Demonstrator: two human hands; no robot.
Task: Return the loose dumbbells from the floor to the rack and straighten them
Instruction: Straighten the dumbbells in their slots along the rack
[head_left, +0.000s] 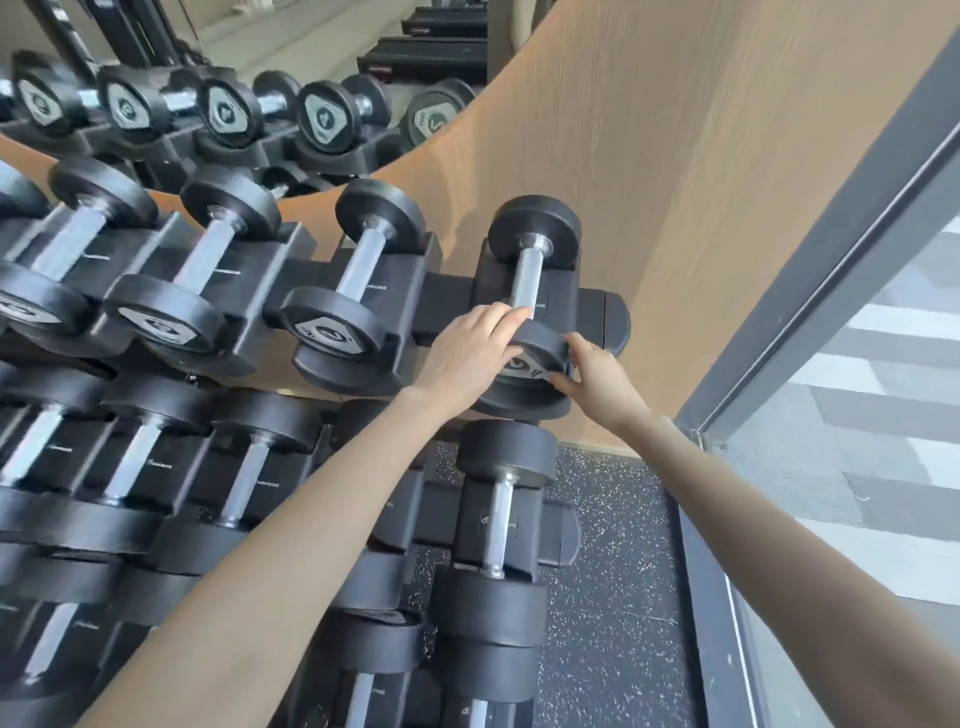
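Head view, rack: black tiered dumbbell rack with moulded cradles; every cradle in view on the top tier is filled. The lower tiers look full too, though arms hide part of them.
Head view, floor: speckled black rubber floor beside the rack shows no loose dumbbell in the visible patch; the rest is out of frame.
Progress: judged late in the task. Returning looks done here, straightening in hand on the end cradle.
Task's thing: small black round-headed dumbbell with knurled steel handle, lying in the rightmost top cradle, far head towards the wooden wall, near head towards the person.
Left hand: fingers curled over the near end of the handle and the top of the near head; closed on it.
Right hand: fingers pressed against the right edge and lower face of the near head; touching, not wrapped round.
Relation: near head sits between the two hands; handle runs away from the fingers, up-frame.
Left to do: probably turning the head label square.
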